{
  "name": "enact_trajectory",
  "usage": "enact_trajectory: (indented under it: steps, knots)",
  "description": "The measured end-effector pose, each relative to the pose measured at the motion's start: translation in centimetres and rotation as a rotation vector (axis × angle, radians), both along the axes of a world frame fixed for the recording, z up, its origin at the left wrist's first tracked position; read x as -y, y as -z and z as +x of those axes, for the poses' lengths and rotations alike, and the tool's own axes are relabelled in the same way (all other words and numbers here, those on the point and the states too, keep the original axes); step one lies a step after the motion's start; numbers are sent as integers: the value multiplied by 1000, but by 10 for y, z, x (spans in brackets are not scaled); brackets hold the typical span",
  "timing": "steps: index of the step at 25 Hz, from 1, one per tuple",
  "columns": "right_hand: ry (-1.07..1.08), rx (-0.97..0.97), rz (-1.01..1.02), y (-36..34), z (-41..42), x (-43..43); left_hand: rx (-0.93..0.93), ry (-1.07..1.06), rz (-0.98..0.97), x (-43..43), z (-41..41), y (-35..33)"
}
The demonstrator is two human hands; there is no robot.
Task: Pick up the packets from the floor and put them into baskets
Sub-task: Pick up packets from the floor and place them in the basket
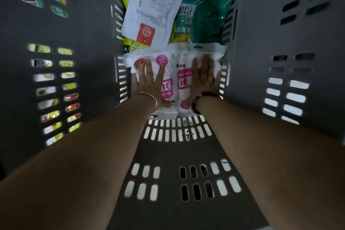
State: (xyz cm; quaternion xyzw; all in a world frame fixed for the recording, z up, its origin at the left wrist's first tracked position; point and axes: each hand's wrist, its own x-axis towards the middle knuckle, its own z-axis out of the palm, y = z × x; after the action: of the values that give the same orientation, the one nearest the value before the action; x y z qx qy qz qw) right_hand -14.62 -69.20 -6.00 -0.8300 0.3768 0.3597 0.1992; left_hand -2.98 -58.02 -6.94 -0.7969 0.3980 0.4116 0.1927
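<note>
Head view, down into a grey slotted basket (261, 43): two white-and-pink packets lie side by side on its bottom. The left hand (149, 82) presses flat with spread, straight fingers on the left packet (164, 61). The right hand (204, 78) lies equally flat on the right packet (183, 80); neither hand grasps anything. Farther in lie a white packet (149, 5) and a green packet (205, 15).

In the basket (84, 33), the left packet (169, 82) and right packet (183, 78) lie side by side under the left hand (147, 86) and right hand (204, 78); other packets (149, 9) lie behind.
</note>
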Motion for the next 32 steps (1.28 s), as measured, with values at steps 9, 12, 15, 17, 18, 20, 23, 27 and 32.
enact_trajectory:
  steps: [9,12,15,17,18,20,23,27,32]
  knots:
    - [163,-55,184,-38,18,14,22,-3,-58,1,6,-28]
    - [374,93,122,-73,27,13,-118,-386,-143,13,2,-72]
    - [472,161,79,-118,33,3,-212,-670,-258,27,-1,-130]
    - [502,201,59,-151,37,-6,-254,-722,-393,28,8,-178]
    - [524,223,23,-166,37,-12,-269,-715,-462,26,14,-202]
    - [530,302,-65,-197,40,-31,-272,-687,-599,10,28,-246]
    - [591,502,-128,-244,58,-68,-251,-707,-824,-36,55,-302]
    - [566,815,-236,-297,110,-135,-130,-719,-994,-130,107,-339]
    - [375,1061,-203,-328,181,-237,3,-909,-892,-242,156,-304]
